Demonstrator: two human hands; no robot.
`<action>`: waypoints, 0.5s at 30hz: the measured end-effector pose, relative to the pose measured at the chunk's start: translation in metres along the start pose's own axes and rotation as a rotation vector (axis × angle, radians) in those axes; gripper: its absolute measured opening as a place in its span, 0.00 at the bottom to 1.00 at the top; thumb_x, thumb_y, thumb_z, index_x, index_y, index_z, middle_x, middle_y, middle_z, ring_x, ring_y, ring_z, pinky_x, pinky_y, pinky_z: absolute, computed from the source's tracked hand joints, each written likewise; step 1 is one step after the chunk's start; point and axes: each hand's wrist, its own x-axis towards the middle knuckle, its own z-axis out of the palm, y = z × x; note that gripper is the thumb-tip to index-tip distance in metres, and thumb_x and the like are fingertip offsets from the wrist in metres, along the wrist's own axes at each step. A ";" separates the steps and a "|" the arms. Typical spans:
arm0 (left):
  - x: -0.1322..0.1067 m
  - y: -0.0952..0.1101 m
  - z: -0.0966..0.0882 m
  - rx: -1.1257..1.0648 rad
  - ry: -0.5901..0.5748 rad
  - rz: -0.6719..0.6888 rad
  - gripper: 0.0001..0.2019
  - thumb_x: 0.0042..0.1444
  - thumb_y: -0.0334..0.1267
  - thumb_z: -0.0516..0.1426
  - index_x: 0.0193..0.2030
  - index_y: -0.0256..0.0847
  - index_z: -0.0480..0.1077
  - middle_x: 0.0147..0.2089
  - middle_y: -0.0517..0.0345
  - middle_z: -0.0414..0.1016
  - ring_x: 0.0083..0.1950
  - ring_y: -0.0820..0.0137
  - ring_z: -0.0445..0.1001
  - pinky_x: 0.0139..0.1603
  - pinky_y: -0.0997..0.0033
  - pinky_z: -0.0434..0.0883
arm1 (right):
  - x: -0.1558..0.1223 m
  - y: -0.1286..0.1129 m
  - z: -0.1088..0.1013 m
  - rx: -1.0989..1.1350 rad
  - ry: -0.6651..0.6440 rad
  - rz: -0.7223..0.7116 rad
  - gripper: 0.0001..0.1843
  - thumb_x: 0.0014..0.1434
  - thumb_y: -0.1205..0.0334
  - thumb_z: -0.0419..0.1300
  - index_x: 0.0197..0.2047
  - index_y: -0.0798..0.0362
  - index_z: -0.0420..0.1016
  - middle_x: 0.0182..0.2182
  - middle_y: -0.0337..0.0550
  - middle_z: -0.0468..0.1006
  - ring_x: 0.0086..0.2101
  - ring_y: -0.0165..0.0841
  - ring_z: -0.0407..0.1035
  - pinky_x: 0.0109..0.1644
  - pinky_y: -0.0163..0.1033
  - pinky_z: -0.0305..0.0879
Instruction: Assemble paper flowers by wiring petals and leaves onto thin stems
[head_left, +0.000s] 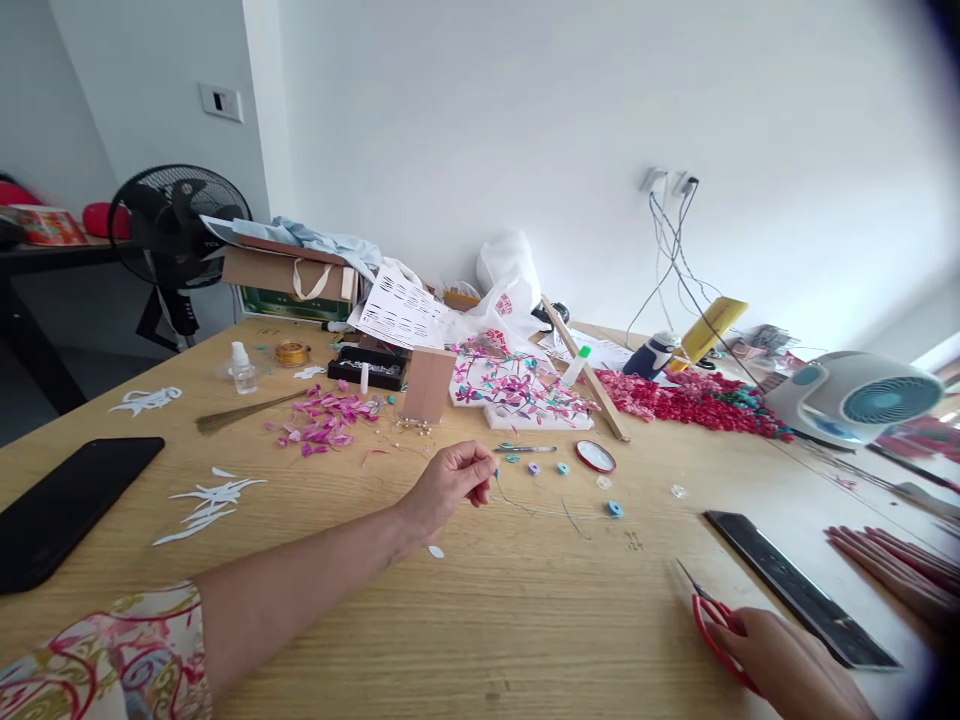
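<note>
My left hand (450, 485) reaches out over the wooden table (480, 610), its fingers pinched on a thin wire (540, 510) that trails to the right across the tabletop. A small blue bead sits at the fingertips. My right hand (780, 660) rests at the near right edge, closed on red-handled scissors (709, 615) whose blades point away to the upper left. Small blue and purple beads (562, 468) and a red-rimmed lid (595, 456) lie just beyond the left hand.
A black phone (67, 505) and white paper cutouts (206, 500) lie at left. Pink petals (326, 420), a glue bottle (241, 368), a flower-covered board (517, 395), red flowers (690, 395) and a small fan (855, 395) fill the back. A black ruler (795, 585) lies at right.
</note>
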 end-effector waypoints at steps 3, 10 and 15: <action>-0.001 0.003 0.002 -0.018 -0.015 -0.023 0.12 0.48 0.44 0.56 0.25 0.36 0.63 0.21 0.64 0.62 0.23 0.79 0.62 0.27 0.77 0.61 | 0.005 -0.008 -0.010 -0.151 -0.082 -0.016 0.21 0.53 0.54 0.47 0.13 0.50 0.66 0.20 0.54 0.74 0.27 0.43 0.71 0.28 0.41 0.59; -0.001 0.009 0.007 -0.116 -0.081 -0.089 0.11 0.47 0.43 0.57 0.25 0.36 0.64 0.22 0.63 0.64 0.23 0.80 0.63 0.27 0.77 0.60 | 0.021 -0.036 -0.019 -0.133 0.049 -0.147 0.16 0.54 0.61 0.46 0.38 0.52 0.72 0.39 0.52 0.74 0.40 0.44 0.68 0.36 0.42 0.61; -0.010 0.015 0.013 -0.156 -0.128 -0.136 0.10 0.47 0.41 0.57 0.26 0.36 0.64 0.21 0.63 0.64 0.23 0.80 0.62 0.27 0.78 0.59 | 0.058 -0.069 0.003 -0.061 0.081 -0.348 0.24 0.52 0.71 0.48 0.54 0.52 0.62 0.49 0.48 0.68 0.42 0.34 0.67 0.40 0.34 0.59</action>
